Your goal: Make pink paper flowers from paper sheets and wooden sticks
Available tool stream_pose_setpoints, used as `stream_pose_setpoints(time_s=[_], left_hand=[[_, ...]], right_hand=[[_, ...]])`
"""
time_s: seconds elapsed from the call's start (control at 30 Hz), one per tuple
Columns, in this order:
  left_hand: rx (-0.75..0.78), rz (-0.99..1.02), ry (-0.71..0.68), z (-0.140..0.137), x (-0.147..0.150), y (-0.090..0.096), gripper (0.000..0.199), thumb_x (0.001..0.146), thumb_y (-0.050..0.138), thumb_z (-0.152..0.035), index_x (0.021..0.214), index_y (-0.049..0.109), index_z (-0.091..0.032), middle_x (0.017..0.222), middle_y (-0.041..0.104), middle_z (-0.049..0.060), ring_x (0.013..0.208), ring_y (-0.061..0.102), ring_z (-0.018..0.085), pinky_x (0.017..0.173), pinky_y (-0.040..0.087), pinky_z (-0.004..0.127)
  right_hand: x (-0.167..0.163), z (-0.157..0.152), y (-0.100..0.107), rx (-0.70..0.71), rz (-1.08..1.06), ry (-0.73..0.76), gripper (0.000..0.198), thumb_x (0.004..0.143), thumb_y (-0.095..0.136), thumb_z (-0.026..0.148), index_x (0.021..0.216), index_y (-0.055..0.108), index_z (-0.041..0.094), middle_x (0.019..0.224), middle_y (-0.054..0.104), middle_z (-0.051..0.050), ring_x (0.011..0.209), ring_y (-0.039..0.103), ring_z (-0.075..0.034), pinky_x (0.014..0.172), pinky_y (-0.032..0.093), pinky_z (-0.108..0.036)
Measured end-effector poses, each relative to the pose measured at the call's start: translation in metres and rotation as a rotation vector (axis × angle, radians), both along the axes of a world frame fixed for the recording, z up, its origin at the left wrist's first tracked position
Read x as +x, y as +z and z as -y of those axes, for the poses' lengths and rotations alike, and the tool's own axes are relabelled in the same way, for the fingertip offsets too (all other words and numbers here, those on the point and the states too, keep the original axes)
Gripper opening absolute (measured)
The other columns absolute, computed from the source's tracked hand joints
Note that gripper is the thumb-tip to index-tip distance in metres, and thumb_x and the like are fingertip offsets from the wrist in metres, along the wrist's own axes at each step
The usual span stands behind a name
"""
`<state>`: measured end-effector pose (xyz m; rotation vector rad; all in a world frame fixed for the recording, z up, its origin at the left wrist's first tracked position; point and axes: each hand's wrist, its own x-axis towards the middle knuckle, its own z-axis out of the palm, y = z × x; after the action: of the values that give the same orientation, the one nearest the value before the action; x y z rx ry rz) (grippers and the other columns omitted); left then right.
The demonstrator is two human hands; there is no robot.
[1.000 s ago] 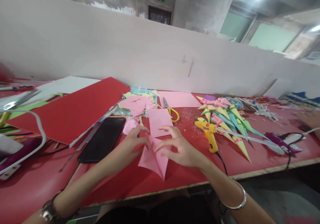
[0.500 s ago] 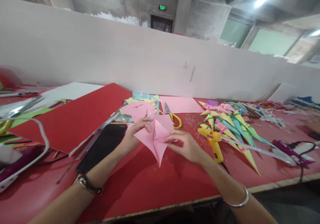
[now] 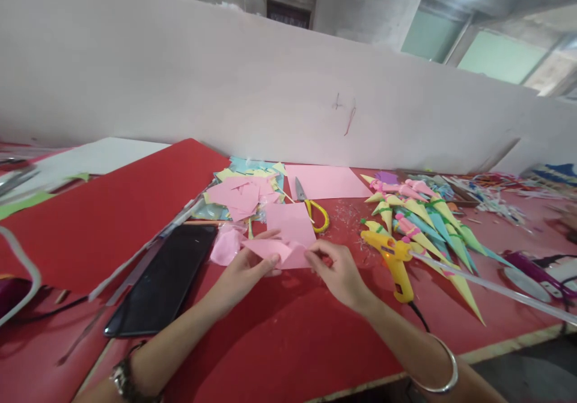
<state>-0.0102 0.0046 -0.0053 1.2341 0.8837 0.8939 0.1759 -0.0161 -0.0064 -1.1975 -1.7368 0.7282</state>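
Observation:
Between my two hands is a folded piece of pink paper (image 3: 269, 248), held just above the red table. My left hand (image 3: 252, 268) pinches its left side, thumb on top and fingers behind. On the other side my right hand (image 3: 336, 271) has its thumb and forefinger together at the paper's right edge. Behind the folded piece lies a flat pink sheet (image 3: 292, 220). Scissors with yellow handles (image 3: 321, 215) rest right behind it. A pink bundle in clear plastic (image 3: 226, 244) lies beside my left hand.
Right of my hands lie a yellow glue gun (image 3: 392, 256) and a pile of pastel paper cones (image 3: 419, 211). To the left are a black phone (image 3: 162, 283) and a large red board (image 3: 121, 211). Paper scraps (image 3: 243, 193) are heaped near the white partition (image 3: 225, 90).
The pink paper has gone from a spread, pointed shape hanging downward to a flatter fold tilted toward the table. My hands keep hold of it. The view has tipped downward.

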Motion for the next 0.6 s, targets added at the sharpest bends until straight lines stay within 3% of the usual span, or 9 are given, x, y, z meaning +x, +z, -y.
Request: stream_pose_setpoints(time_s=[0.13, 0.23, 0.37, 0.5, 0.6], left_hand=[[-0.179, 0.082, 0.075, 0.007, 0.007, -0.001, 0.044, 0.073, 0.059, -0.038, 0.114, 0.051, -0.024, 0.106, 0.062, 0.005, 0.095, 0.059, 0.022, 0.078, 0.051, 0.033], [-0.226, 0.144, 0.140, 0.008, 0.008, -0.004, 0.045, 0.075, 0.057, -0.035, 0.117, 0.049, -0.023, 0.107, 0.062, 0.004, 0.094, 0.059, 0.020, 0.075, 0.052, 0.031], [-0.260, 0.189, 0.206, 0.006, 0.009, -0.005, 0.045, 0.072, 0.060, -0.030, 0.115, 0.050, -0.019, 0.107, 0.061, 0.007, 0.092, 0.060, 0.021, 0.071, 0.054, 0.032], [-0.152, 0.213, 0.351, 0.006, 0.010, -0.005, 0.036, 0.070, 0.063, -0.033, 0.103, 0.055, -0.019, 0.086, 0.064, 0.001, 0.080, 0.061, 0.018, 0.066, 0.054, 0.030], [0.003, 0.107, 0.414, 0.008, 0.008, -0.005, 0.022, 0.068, 0.064, -0.034, 0.083, 0.057, -0.019, 0.070, 0.060, -0.003, 0.070, 0.059, 0.014, 0.063, 0.052, 0.025]], right_hand=[[-0.004, 0.000, -0.006, -0.105, -0.051, 0.061, 0.021, 0.080, 0.047, 0.029, 0.063, 0.050, 0.017, 0.055, 0.048, 0.004, 0.053, 0.045, -0.008, 0.051, 0.037, -0.019], [-0.006, -0.003, -0.013, -0.230, -0.243, 0.079, 0.009, 0.077, 0.050, 0.027, 0.074, 0.050, 0.018, 0.058, 0.048, 0.005, 0.053, 0.047, -0.008, 0.050, 0.038, -0.019], [-0.008, -0.008, -0.019, -0.367, -0.569, 0.089, 0.037, 0.067, 0.062, 0.025, 0.098, 0.043, 0.021, 0.069, 0.053, 0.005, 0.058, 0.053, -0.008, 0.058, 0.044, -0.021], [-0.010, -0.007, -0.018, -0.475, -0.695, 0.187, 0.035, 0.064, 0.066, 0.030, 0.093, 0.050, 0.019, 0.085, 0.058, 0.000, 0.068, 0.057, -0.010, 0.071, 0.046, -0.025], [-0.011, -0.002, -0.013, -0.482, -0.635, 0.266, 0.029, 0.065, 0.066, 0.033, 0.087, 0.055, 0.017, 0.075, 0.058, 0.001, 0.067, 0.056, -0.010, 0.072, 0.045, -0.026]])
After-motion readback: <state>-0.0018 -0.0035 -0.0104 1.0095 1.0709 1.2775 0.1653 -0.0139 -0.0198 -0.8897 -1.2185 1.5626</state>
